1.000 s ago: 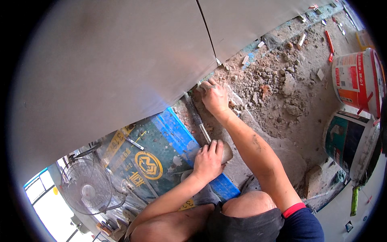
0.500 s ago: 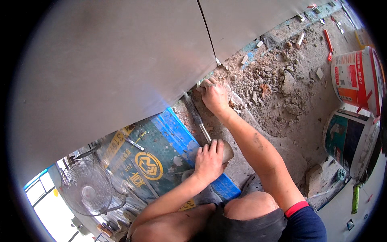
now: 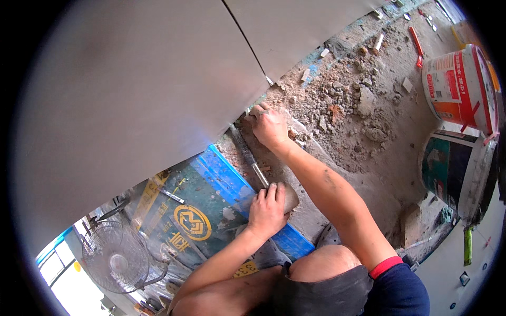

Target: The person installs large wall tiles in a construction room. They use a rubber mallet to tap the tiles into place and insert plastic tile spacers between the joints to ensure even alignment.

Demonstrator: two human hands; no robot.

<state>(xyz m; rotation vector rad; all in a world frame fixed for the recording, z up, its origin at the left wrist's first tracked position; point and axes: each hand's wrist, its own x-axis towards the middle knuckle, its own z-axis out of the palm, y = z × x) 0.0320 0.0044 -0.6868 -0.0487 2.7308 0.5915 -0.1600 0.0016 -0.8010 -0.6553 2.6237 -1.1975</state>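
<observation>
The left hand (image 3: 266, 213) lies over the head of a mallet (image 3: 256, 169); its fingers are bent round this brownish head and clasp it from above, while the thumb is hidden. The mallet lies slantwise, with its bright metal shaft leading to a dark, rough grip, whose end comes close to the lower edge of a large grey panel (image 3: 147, 105). The right hand (image 3: 269, 127) is at this same edge, its fingers curled. A small pale piece (image 3: 246, 111) is just beside the fingertips, but I cannot tell if they pinch it.

The panel fills the upper left and hides whatever is behind it. To the right of it, a second grey panel (image 3: 300, 26) stands, with a narrow dark joint between them. Below the first panel, a dark green protective sheet (image 3: 192, 245) with yellow print and a blue strip (image 3: 226, 176) covers the floor; a pen-like stick (image 3: 172, 196) lies on it. Beyond the right forearm, which covers part of the ground, is a heap of rubble (image 3: 337, 108), with a red tool (image 3: 416, 45) farther off. Two buckets, one white and red (image 3: 448, 84), one dark and teal (image 3: 450, 166), stand at the right. A wire-caged fan (image 3: 117, 260) is at the lower left.
</observation>
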